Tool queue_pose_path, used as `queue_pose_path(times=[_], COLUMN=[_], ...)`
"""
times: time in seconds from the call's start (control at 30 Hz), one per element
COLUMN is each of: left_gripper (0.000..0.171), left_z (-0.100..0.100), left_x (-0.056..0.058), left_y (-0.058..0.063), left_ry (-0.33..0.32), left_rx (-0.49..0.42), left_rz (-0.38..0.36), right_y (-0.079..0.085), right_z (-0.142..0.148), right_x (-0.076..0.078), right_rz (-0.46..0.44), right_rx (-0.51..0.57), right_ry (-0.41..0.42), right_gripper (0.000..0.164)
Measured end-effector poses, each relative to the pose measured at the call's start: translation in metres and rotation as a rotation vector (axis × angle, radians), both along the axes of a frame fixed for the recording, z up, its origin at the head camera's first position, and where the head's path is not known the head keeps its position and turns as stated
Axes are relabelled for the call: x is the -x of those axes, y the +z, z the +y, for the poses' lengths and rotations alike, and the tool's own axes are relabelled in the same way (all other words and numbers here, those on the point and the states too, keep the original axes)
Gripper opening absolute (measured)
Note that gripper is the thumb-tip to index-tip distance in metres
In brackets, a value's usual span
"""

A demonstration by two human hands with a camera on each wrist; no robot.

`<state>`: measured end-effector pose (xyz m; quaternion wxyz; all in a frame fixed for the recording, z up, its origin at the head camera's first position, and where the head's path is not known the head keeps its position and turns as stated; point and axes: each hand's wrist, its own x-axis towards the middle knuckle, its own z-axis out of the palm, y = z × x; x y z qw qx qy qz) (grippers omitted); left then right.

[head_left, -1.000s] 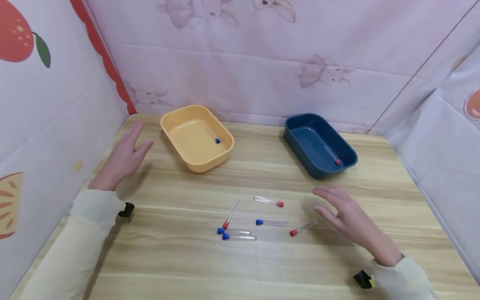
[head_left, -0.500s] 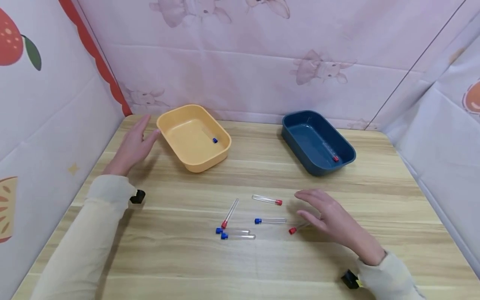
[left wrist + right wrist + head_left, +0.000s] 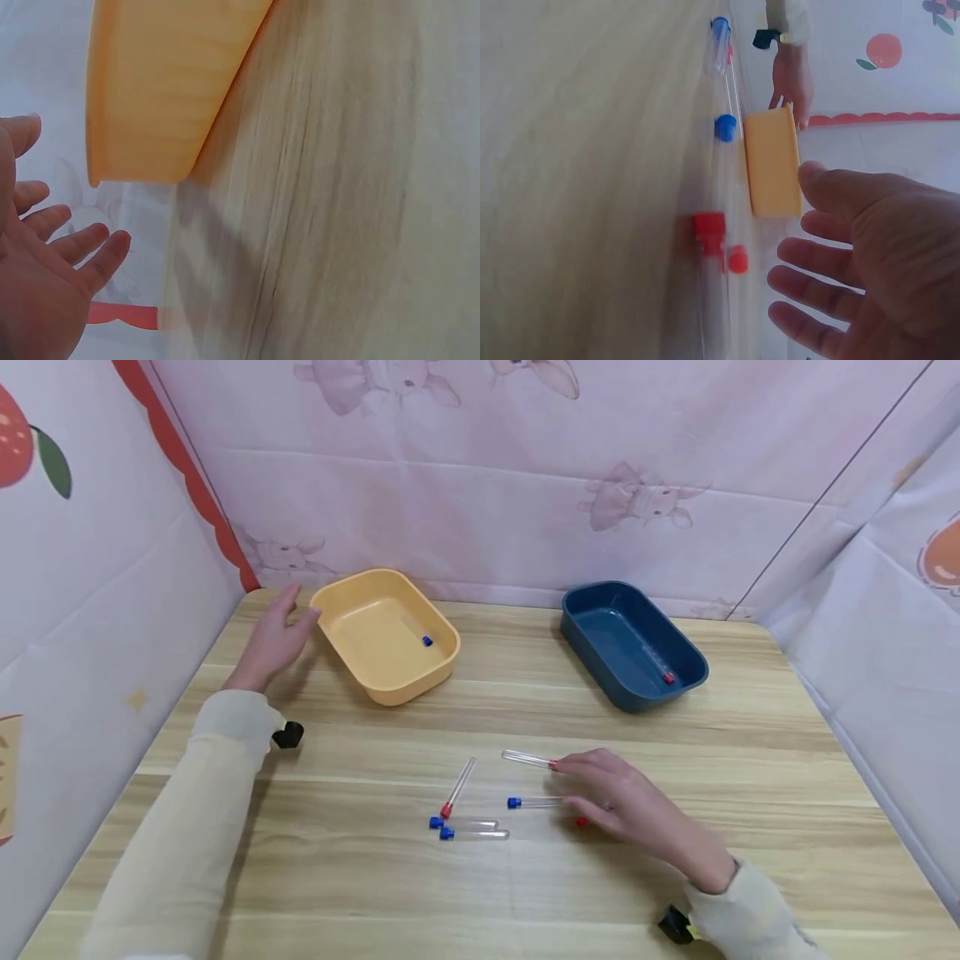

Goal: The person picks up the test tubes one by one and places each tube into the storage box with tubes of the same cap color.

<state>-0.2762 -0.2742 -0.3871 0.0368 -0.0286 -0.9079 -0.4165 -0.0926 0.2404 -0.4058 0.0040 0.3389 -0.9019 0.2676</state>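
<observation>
My right hand (image 3: 633,810), fingers relaxed and holding nothing, hovers over the right part of a group of clear capped test tubes. Beneath it, a red-capped tube (image 3: 582,822) is mostly hidden. Its fingertips overlap the ends of another red-capped tube (image 3: 527,759) and a blue-capped tube (image 3: 536,802). To their left lie a third red-capped tube (image 3: 459,787) and two blue-capped tubes (image 3: 480,835) side by side. My left hand (image 3: 268,647) has its fingers extended beside the left rim of the yellow tray (image 3: 401,693); whether the thumb touches the rim is unclear.
A blue-capped tube (image 3: 427,642) lies inside the yellow tray. At the back right stands a dark blue tray (image 3: 600,664) with a red-capped tube (image 3: 668,677) in it. Fabric walls (image 3: 480,518) border the wooden table (image 3: 390,893) at the back and sides.
My right hand has moved left over the tubes, covering most of one red-capped tube. My left hand has moved right, closer to the yellow tray. The view has shifted slightly.
</observation>
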Motion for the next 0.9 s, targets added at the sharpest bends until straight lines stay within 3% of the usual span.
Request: queue_pose_path(times=[0.27, 0.67, 0.9], left_gripper=[0.076, 0.067, 0.066], left_z=[0.001, 0.008, 0.01], left_x=[0.009, 0.017, 0.019], left_y=[-0.006, -0.011, -0.013], left_ry=[-0.007, -0.069, -0.076], left_rx=[-0.033, -0.041, -0.052], left_rz=[-0.046, -0.025, -0.054], right_y=[-0.01, -0.012, -0.014], right_z=[-0.015, -0.029, -0.032], right_x=[0.001, 0.003, 0.005], right_rz=[0.086, -0.069, -0.071], right_rx=[0.026, -0.052, -0.08], right_ry=[0.065, 0.021, 0.004], right_gripper=[0.038, 0.027, 0.022])
